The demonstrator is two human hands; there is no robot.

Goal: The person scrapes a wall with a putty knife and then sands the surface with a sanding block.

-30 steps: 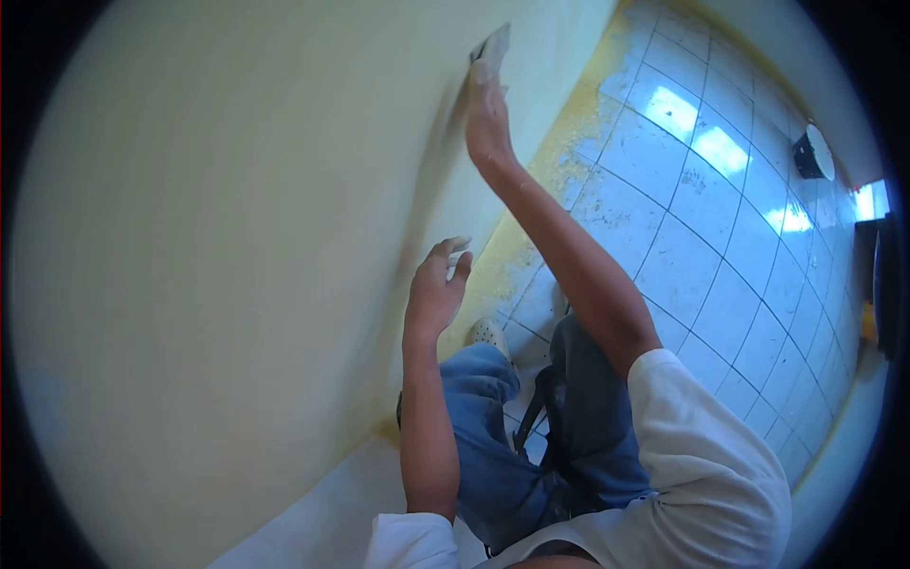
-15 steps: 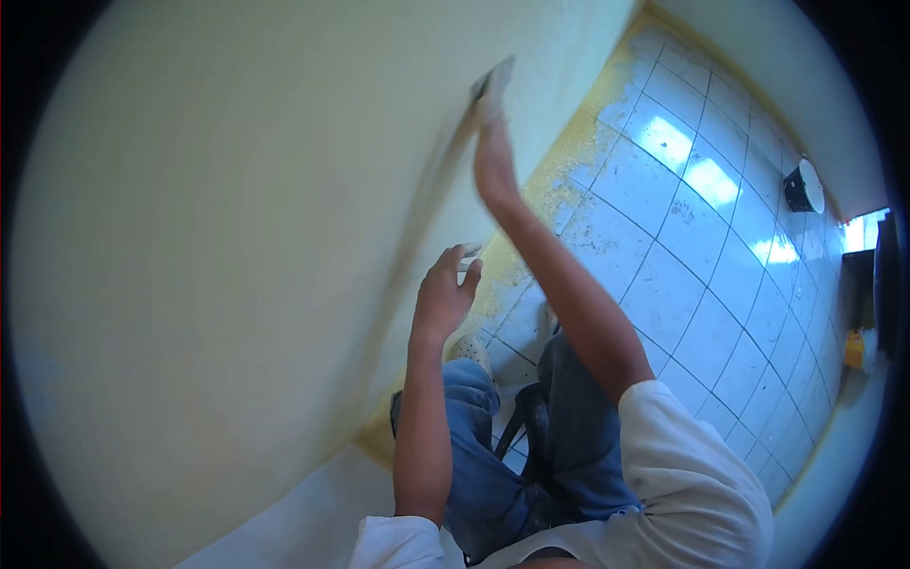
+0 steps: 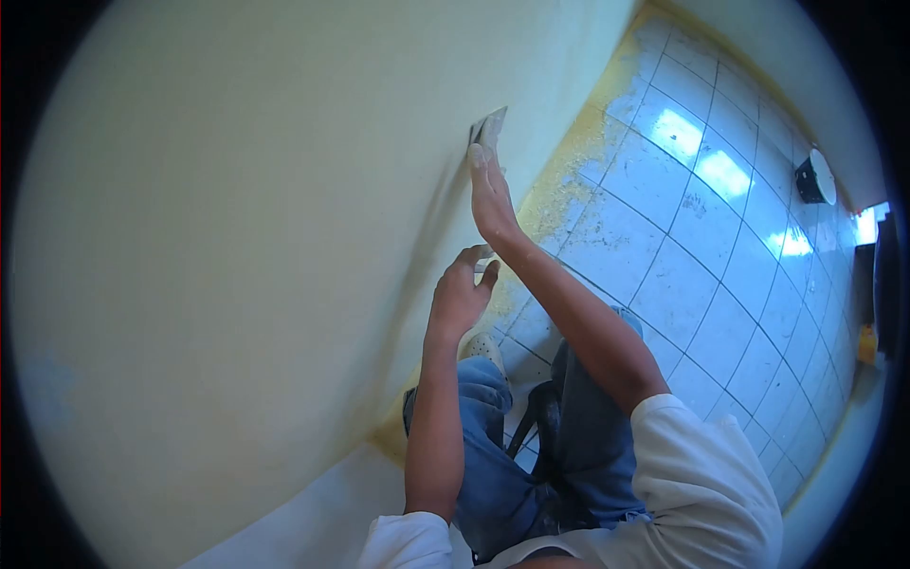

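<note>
My right hand (image 3: 490, 197) reaches up along the pale yellow wall (image 3: 237, 247), fingers pressed over a flat grey sheet (image 3: 495, 121) that looks like sandpaper. The sheet lies against the wall, and its far edge sticks out past my fingertips. Part of it is hidden under the hand. Lower down, my left hand (image 3: 460, 296) is held close to the wall with nothing visible in it. Its fingers are curved and the thumb stands apart. Whitish dust coats the fingertips.
White floor tiles (image 3: 616, 232) carry dust and crumbs along the wall's foot. A black bucket (image 3: 809, 180) with a white inside stands at the far right. Below it, by a dark object, is a yellow container (image 3: 866, 344). My legs in jeans (image 3: 488, 474) are bent beneath me.
My right hand has slid down the wall toward me with the grey sheet. The left hand has shifted slightly right in view and keeps its shape.
</note>
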